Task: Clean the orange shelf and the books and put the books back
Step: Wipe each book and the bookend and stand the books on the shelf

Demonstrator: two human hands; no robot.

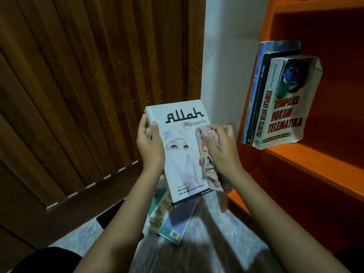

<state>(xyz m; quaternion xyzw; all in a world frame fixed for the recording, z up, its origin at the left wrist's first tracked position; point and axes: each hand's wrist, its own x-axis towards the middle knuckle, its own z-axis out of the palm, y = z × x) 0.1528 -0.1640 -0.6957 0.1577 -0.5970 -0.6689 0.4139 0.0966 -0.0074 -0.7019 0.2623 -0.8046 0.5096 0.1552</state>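
A dark slatted wooden door (78, 95) fills the background, with the orange shelf (315, 164) to your right. Your left hand (150, 146) grips the white book (183, 152) by its left edge, thumb on the cover, fingers (143, 123) curled round the back. Your right hand (221, 146) is closed on a crumpled cloth (206, 164), pressing it against the cover's right side. Beyond your right fingers, three books (279, 101) stand leaning on the shelf. Below the held book, more books (171, 219) lie piled on the pale floor (216, 233).
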